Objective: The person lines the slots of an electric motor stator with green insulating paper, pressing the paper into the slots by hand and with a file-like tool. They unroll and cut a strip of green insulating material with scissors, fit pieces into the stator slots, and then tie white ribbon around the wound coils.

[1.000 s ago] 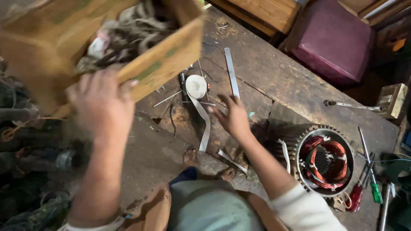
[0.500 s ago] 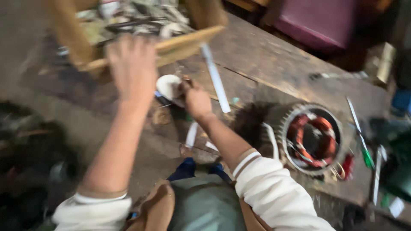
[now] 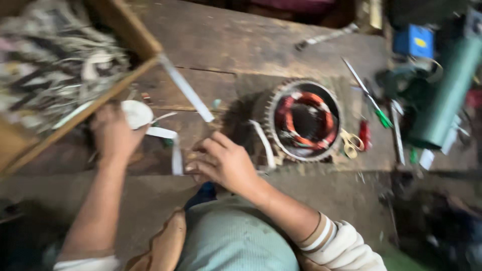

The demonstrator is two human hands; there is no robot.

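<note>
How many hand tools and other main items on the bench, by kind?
Wooden box of scrap strips: 1
Motor stator with orange windings: 1
White tape roll: 1
Scissors: 1
Green-handled screwdriver: 1
Long flat white strip: 1
Total: 6
The frame is blurred; the clutter at the right edge is left uncounted.

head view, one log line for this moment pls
left hand: under wooden box edge | right hand: on workbench near white strip | stator: right
</note>
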